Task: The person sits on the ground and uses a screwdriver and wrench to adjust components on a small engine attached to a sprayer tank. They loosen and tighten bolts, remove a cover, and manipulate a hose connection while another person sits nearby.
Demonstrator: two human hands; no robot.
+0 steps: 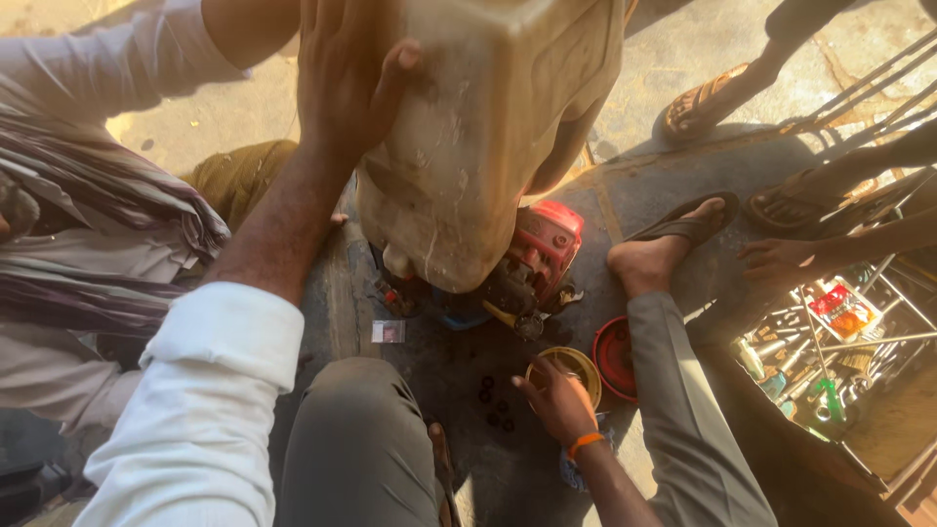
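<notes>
My left hand [349,90] presses flat, fingers spread, against the side of a large dirty white jerrycan [488,127]. The can is tilted with its spout end down over a small red engine [549,244] on the ground. Another person's arm also supports the can from the far side. My right hand [556,400], with an orange band at the wrist, reaches down between my knees. Its fingers grip the rim of a yellow bowl [578,363] on the ground.
A red bowl [615,359] lies beside the yellow one. Small black rings [493,402] and a small packet [387,332] lie on the oily floor. A tray of tools [839,342] stands at the right. Other people's sandalled feet [698,102] and a hand [781,260] are close by.
</notes>
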